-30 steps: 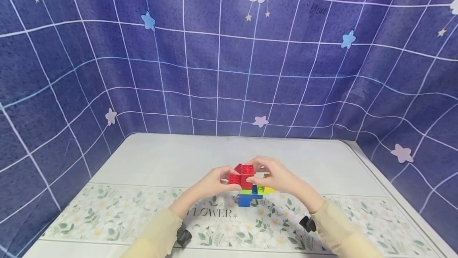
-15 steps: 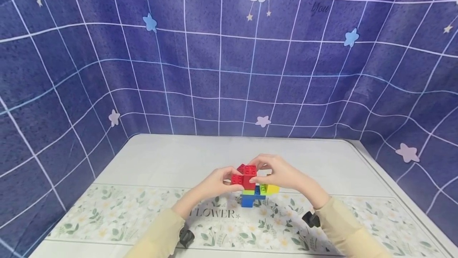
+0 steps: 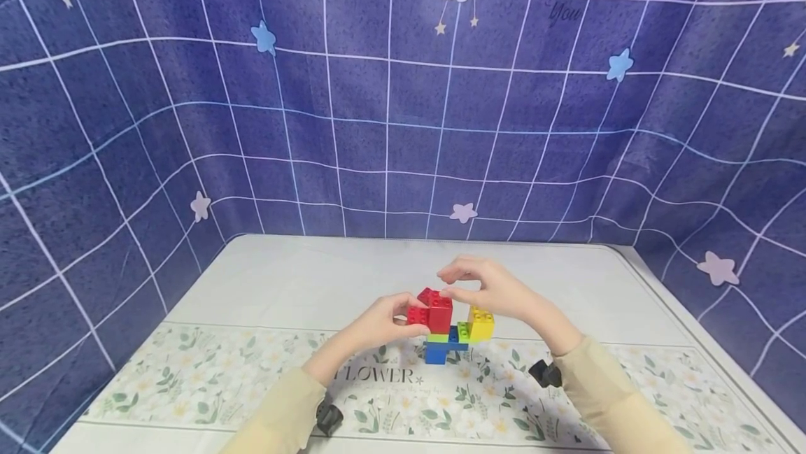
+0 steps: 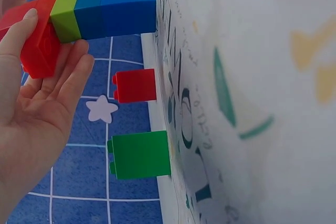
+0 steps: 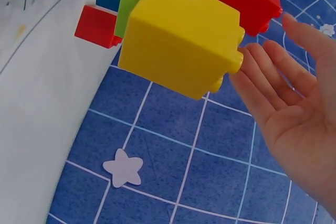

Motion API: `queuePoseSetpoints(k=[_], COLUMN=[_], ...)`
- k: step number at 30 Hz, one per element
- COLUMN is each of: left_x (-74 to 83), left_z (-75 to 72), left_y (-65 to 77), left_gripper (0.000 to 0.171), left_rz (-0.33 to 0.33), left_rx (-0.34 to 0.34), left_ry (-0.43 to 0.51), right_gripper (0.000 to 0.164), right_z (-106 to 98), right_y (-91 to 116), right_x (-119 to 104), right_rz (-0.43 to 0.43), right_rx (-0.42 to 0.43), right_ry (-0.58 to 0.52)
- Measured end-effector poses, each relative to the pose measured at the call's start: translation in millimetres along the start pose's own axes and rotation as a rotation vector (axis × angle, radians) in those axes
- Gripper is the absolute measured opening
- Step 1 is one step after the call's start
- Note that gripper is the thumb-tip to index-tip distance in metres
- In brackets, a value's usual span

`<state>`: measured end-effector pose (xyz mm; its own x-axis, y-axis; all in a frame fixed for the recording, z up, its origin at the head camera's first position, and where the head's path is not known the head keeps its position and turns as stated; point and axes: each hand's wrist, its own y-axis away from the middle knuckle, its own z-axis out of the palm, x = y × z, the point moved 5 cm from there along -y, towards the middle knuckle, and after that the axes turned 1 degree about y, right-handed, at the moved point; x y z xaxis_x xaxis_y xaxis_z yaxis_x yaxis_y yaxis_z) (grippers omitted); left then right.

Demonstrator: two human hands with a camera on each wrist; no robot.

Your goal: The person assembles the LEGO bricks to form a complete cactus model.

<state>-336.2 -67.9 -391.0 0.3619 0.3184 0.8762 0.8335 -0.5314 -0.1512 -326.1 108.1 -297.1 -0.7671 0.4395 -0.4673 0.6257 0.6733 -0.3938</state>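
Observation:
On the table stands a structure of joined toy building bricks: a blue base (image 3: 436, 352), a long darker blue brick, lime pieces (image 3: 464, 330), a tall yellow brick (image 3: 481, 324) at the right and red bricks (image 3: 440, 315) on top. My left hand (image 3: 384, 320) grips the low red brick (image 4: 41, 51) on the structure's left side, thumb in front and fingers behind. Above the upper red brick and the yellow brick (image 5: 178, 38), my right hand (image 3: 494, 291) hovers with loosely bent fingers and nothing between them. Whether a fingertip still touches the red brick is hard to tell.
A loose green brick (image 4: 140, 155) and a loose red brick (image 4: 135, 85) stand on the table in the left wrist view. A floral mat strip (image 3: 252, 384) crosses the white table (image 3: 315, 265). A blue gridded curtain (image 3: 352, 146) surrounds the back and sides.
My right hand has let go of the upper red brick and risen, uncovering the yellow brick. My left hand keeps its grip, and the structure stays in place over the last half second.

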Motion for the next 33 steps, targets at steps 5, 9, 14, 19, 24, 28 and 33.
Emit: queuePoseSetpoints(k=[5,9,14,19,24,28,33], left_x=[-0.5,-0.1,-0.3,0.4,0.2,0.5,1.7], left_z=[0.4,0.6,-0.2,-0.7,-0.2,0.0,0.5], left_y=[-0.5,0.2,0.0,-0.2,-0.9,-1.3,-0.8], left_gripper=[0.032,0.033,0.033,0.034,0.035,0.034,0.034], left_rz=[0.012,0.017,0.001,0.004,0.014,0.010,0.004], left_rx=[-0.001,0.003,0.004,-0.001,0.000,0.001,0.003], left_ry=[-0.006,-0.020,-0.035,-0.037,-0.041,-0.035,-0.025], right_gripper=[0.025,0.024,0.024,0.026,0.027,0.028,0.031], right_z=[-0.4,1.2,4.5,8.6,11.7,14.0,19.0], right_y=[-5.4,-9.0,-12.3,-14.5,-15.9,-17.3,-19.0], right_x=[4.9,12.3,24.4,38.3,50.9,58.8,68.8], right_rz=[-0.010,-0.002,0.019,0.049,0.065,0.087,0.117], right_rx=[0.031,0.043,0.050,0.054,0.056,0.047,0.041], right_ry=[0.017,0.032,0.030,0.005,0.003,0.000,-0.005])
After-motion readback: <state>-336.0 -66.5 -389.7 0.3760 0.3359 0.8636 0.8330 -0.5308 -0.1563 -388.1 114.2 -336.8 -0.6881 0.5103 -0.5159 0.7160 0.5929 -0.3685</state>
